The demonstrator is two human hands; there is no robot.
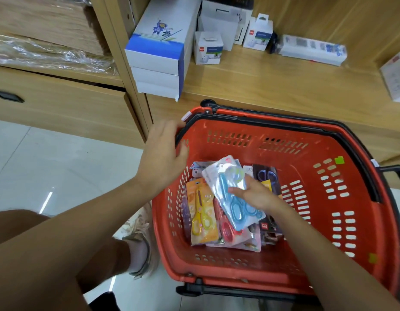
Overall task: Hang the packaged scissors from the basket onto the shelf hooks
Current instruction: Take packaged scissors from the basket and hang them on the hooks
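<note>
Your right grip (257, 194) is pinching a pack of blue scissors (232, 198), holding it tilted over the other packs lying in the red basket (284, 261), a yellow-scissors pack (201, 215) among them. Your left grip (163, 153) is hanging open, fingers straight, by the basket's far left corner. The basket is standing in front of a wooden shelf (273, 79) carrying boxes (208, 48).

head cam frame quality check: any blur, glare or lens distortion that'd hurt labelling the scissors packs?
Head view: motion blur smears the plastic-wrapped stack upper left and softens the left hand by the basket rim; glare streaks the floor tiles and sheens the blue scissors pack held in the right hand; wide-angle bowing bends the shelf post. Pack colours are readable.
</note>
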